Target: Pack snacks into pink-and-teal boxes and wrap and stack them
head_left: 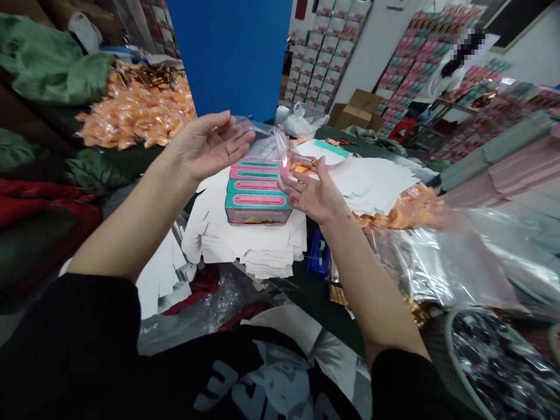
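Head view: on the dark green bench [326, 318], a stack of white card [214, 233]; atop it, a row of pink-and-teal boxes [258, 201]; at the row's far end, clear plastic film [273, 149]; around it, left hand [214, 146] open, fingers extended, and right hand [315, 195] open, fingers spread beside the boxes.

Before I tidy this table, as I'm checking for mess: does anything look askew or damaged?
The white card stack under the pink-and-green boxes looks askew: its front edges jut out unevenly. The boxes show no clear damage.
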Demonstrator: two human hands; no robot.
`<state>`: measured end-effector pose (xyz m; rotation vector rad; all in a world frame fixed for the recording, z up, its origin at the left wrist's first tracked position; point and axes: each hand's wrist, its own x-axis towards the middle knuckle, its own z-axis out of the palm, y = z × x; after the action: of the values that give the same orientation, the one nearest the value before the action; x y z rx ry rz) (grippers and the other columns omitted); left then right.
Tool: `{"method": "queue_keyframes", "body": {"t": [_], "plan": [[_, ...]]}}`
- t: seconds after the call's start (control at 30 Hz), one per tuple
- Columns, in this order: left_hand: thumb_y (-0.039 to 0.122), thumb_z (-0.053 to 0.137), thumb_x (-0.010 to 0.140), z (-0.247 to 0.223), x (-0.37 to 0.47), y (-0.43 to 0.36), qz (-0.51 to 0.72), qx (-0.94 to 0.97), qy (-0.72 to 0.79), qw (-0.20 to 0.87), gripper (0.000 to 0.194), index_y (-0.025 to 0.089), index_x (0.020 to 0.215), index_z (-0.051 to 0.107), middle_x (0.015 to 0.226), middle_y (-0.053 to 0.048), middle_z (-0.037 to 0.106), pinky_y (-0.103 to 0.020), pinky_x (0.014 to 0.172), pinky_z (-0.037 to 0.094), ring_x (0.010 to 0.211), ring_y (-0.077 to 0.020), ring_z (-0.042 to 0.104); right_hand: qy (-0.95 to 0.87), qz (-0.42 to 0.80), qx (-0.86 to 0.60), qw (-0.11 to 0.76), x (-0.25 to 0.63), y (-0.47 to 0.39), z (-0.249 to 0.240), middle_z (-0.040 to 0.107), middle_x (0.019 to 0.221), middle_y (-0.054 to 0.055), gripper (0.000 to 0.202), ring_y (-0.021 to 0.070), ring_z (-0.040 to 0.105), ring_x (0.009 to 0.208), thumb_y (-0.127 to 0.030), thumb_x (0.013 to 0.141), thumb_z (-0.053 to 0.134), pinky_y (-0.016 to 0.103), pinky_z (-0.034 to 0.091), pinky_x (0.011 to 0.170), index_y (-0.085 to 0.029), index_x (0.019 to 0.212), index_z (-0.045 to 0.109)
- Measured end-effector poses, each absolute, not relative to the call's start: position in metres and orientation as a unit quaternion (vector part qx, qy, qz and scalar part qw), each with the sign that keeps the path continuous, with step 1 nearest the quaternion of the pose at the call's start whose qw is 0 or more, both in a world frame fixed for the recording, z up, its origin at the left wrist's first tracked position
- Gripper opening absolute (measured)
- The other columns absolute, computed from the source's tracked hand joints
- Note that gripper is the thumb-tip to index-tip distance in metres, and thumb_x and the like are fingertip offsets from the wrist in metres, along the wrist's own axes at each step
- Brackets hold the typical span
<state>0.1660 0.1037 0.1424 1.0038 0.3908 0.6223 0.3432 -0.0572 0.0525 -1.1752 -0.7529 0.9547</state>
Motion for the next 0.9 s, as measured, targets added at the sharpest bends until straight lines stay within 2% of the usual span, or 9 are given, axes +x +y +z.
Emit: {"method": "queue_keyframes", "body": {"t": [0.17,0.33,0.47,0.6,0.67,0.8,0.9], "plan": [[0.019,0.052,0.09,0.146,0.169,0.099,0.301,0.459,0.19,0.814,0.027,0.017,0.065,0.059,0.081,-0.004,0.074,-0.027,0.087,0.055,0.101,-0.0184,0.068,-0.292,0.478,-0.47,0.682,0.342,-0.044,0.063,0.066,0.105,0.017,0.088,0.0293,0.063,0.111,-0.091,0.074,0.036,0.045,0.057,0.083,-0.016,0.117,0.053],[0.018,0.049,0.091,0.144,0.159,0.09,0.3,0.47,0.204,0.805,0.026,0.017,0.066,0.057,0.088,-0.003,0.075,-0.026,0.085,0.055,0.1,-0.0178,0.069,-0.289,0.457,-0.42,0.729,0.337,-0.041,0.074,0.066,0.107,0.011,0.063,0.0222,0.063,0.115,-0.075,0.088,0.034,0.033,0.057,0.077,-0.018,0.1,0.057],[0.016,0.05,0.09,0.136,0.15,0.087,0.305,0.476,0.228,0.793,0.024,0.017,0.068,0.06,0.087,-0.004,0.075,-0.031,0.09,0.055,0.106,-0.0207,0.067,-0.263,0.453,-0.398,0.753,0.341,-0.051,0.081,0.068,0.108,0.008,0.065,0.0169,0.064,0.111,-0.063,0.097,0.016,0.03,0.054,0.077,-0.015,0.094,0.06],[0.016,0.056,0.082,0.124,0.145,0.086,0.289,0.493,0.227,0.788,0.015,0.018,0.071,0.065,0.083,-0.003,0.074,-0.033,0.094,0.055,0.111,-0.0237,0.065,-0.279,0.444,-0.414,0.744,0.341,-0.063,0.083,0.069,0.109,0.008,0.061,0.0234,0.062,0.115,-0.074,0.088,0.036,0.036,0.057,0.077,-0.019,0.097,0.061],[0.015,0.058,0.079,0.118,0.143,0.084,0.287,0.505,0.217,0.785,0.013,0.018,0.069,0.066,0.088,-0.004,0.075,-0.034,0.094,0.055,0.11,-0.0246,0.065,-0.297,0.446,-0.441,0.72,0.337,-0.067,0.081,0.068,0.106,0.007,0.058,0.0239,0.063,0.114,-0.073,0.087,0.043,0.036,0.057,0.077,-0.02,0.102,0.061],[0.015,0.06,0.075,0.107,0.137,0.079,0.279,0.503,0.22,0.788,0.016,0.021,0.06,0.064,0.098,-0.005,0.076,-0.038,0.093,0.055,0.109,-0.0247,0.065,-0.28,0.446,-0.475,0.705,0.33,-0.071,0.071,0.066,0.089,0.0,0.028,0.0161,0.066,0.091,-0.045,0.084,0.068,0.026,0.054,0.066,-0.024,0.1,0.061],[0.019,0.067,0.071,0.096,0.127,0.077,0.262,0.522,0.232,0.778,0.013,0.021,0.058,0.063,0.101,-0.004,0.076,-0.033,0.083,0.056,0.094,-0.0203,0.068,-0.27,0.438,-0.482,0.709,0.327,-0.075,0.061,0.06,0.072,-0.005,0.029,0.0119,0.062,0.072,-0.031,0.074,0.079,0.021,0.048,0.057,-0.024,0.096,0.06]]}}
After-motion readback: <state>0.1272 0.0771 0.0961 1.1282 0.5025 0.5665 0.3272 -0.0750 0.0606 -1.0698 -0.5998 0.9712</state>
